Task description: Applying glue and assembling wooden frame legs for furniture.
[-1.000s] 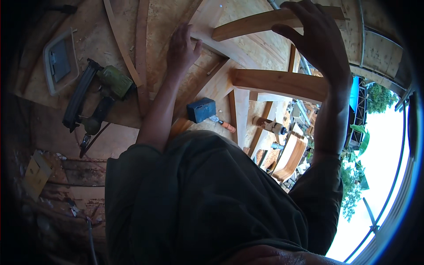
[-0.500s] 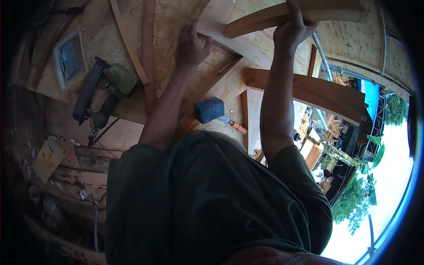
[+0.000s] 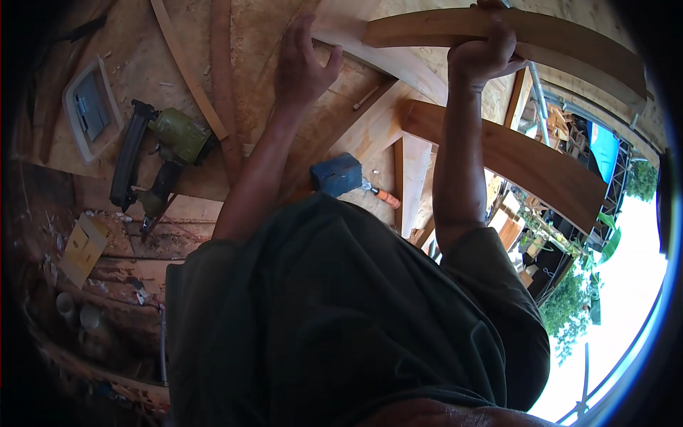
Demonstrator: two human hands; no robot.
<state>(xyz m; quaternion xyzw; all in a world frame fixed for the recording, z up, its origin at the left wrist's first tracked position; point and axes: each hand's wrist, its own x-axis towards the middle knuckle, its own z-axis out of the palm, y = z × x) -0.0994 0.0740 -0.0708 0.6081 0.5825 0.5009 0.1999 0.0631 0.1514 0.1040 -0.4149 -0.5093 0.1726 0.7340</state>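
- Right hand (image 3: pixel 484 50), top centre-right of the frame, fingers curled around a curved wooden plank (image 3: pixel 569 39) (it runs right from the fist).
- Left hand (image 3: pixel 302 60), top centre, fingers bent, resting on a plywood surface (image 3: pixel 270 28).

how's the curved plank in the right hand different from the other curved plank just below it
The curved plank in the right hand is paler and gripped by the right hand. The lower curved plank is a warmer reddish brown, and no hand touches it. The held plank sits higher in the picture; the lower one looks broader across its face. Both are bare, unpainted wood with a gentle bend along their length.
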